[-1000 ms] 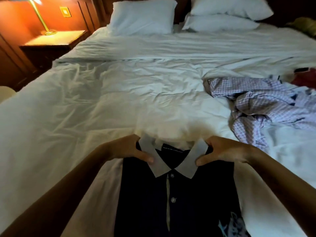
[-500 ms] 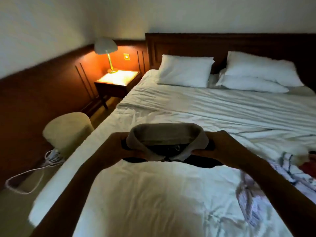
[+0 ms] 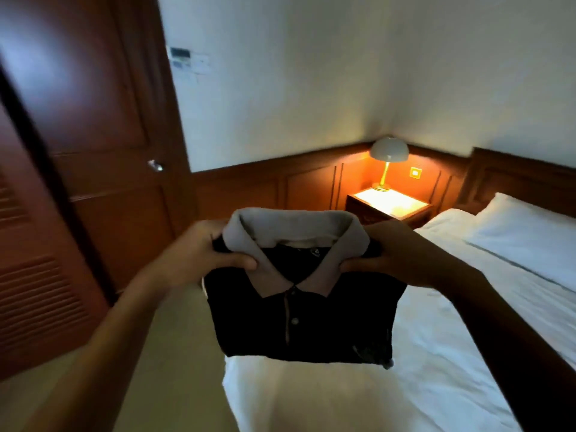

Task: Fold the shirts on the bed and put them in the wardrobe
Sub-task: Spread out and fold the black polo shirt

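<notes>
Head view, shirt [image 3: 305,322] above white bed [image 3: 436,353], lit lamp [image 3: 389,151], wooden door [image 3: 103,120]

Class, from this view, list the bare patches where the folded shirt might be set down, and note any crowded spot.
Bare sheet on the bed runs from its near corner, below the shirt, to the pillow. The nightstand top is bare in front of the lamp. Crowded: left hand and right hand both grip the shirt.
</notes>
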The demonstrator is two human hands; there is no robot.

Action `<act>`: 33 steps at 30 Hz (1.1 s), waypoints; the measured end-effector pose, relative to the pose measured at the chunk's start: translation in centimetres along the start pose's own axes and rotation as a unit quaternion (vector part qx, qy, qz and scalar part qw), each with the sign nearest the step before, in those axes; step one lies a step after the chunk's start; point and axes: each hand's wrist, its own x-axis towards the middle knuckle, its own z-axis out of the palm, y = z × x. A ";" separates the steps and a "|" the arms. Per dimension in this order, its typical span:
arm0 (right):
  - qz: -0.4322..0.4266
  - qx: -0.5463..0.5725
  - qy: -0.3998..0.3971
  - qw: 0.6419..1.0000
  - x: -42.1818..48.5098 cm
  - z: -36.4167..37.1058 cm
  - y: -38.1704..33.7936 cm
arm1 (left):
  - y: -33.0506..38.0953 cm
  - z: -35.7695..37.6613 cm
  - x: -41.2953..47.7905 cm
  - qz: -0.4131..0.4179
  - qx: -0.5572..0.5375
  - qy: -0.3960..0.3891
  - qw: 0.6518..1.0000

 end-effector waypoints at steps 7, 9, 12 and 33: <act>-0.163 -0.011 -0.071 0.984 16.2 10.3 -12.3 | -4.8 -12.8 -14.2 -0.106 0.073 0.172 0.977; -0.205 -0.009 -0.081 0.975 19.9 13.4 -16.1 | -5.4 -15.0 -18.6 -0.141 0.090 0.235 0.957; -0.290 0.035 -0.096 0.951 24.2 18.1 -22.2 | -5.3 -17.5 -24.7 -0.187 0.114 0.319 0.922; -0.613 0.071 -0.292 0.731 43.2 46.3 -48.3 | -14.3 -21.7 -40.1 -0.491 0.230 0.610 0.577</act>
